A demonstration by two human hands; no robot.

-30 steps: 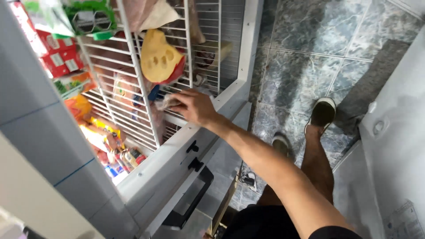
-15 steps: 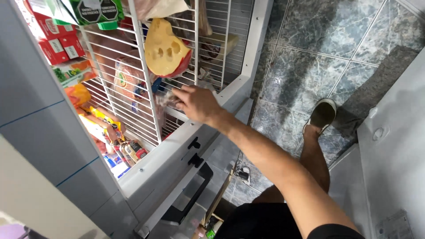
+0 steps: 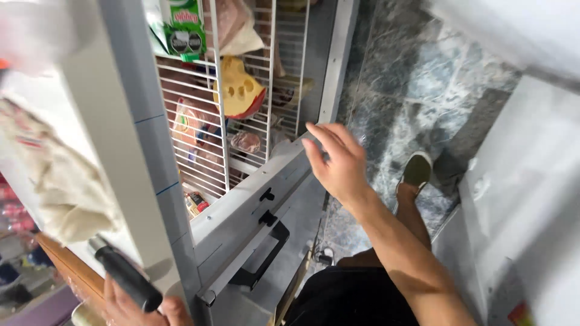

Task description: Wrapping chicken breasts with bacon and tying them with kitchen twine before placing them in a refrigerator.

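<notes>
1. Right hand (image 3: 338, 163) hung open, fingers spread, gripping nothing, just outside the fridge's grey lower frame (image 3: 254, 199).
2. Left hand (image 3: 130, 305), bottom edge, was clenched on a black handle (image 3: 124, 276); a blurred cloth (image 3: 57, 181) hung above it.
3. White wire shelves (image 3: 241, 115) held a cheese wedge (image 3: 238, 93), a green carton (image 3: 184, 27) and wrapped meats.
4. Lower packets were hidden behind the wires; the black pull bar (image 3: 263, 265) sat below.

My right hand (image 3: 339, 162) and forearm are bare, no sleeve, watch or ring showing. My left hand (image 3: 130, 308) shows only partly at the frame's lower edge, also bare. I wear black shorts (image 3: 350, 299) and an olive-green shoe (image 3: 418, 169) with a pale sole.
</notes>
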